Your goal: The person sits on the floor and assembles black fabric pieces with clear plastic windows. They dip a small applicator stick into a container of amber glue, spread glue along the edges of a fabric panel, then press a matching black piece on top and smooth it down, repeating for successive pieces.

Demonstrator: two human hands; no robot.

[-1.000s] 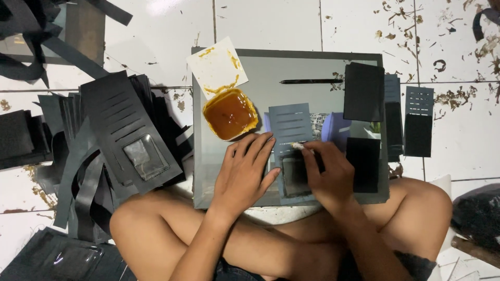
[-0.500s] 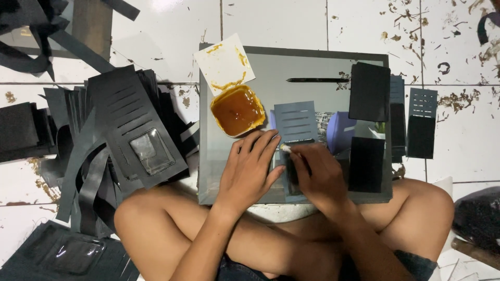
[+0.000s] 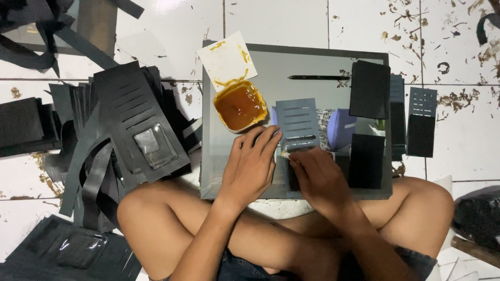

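A grey work board (image 3: 323,60) rests across my crossed legs. On it lies a slotted grey-black panel (image 3: 297,118). My left hand (image 3: 252,165) lies flat with fingers spread, pressing the panel's left lower part. My right hand (image 3: 319,176) is closed around a small pale-tipped applicator at the panel's lower edge. A square tub of amber glue (image 3: 240,105) stands just above my left hand, with a glue-smeared white sheet (image 3: 227,58) behind it.
Black rectangular pieces (image 3: 369,89) and a black pen (image 3: 319,77) lie on the board's right side. A slotted black piece (image 3: 421,120) lies on the tiles to the right. A heap of black slotted panels with clear windows (image 3: 136,125) fills the left floor.
My right hand has shifted slightly right and down along the panel's lower edge. The camera view has drifted a little; my left hand stays pressed on the panel.
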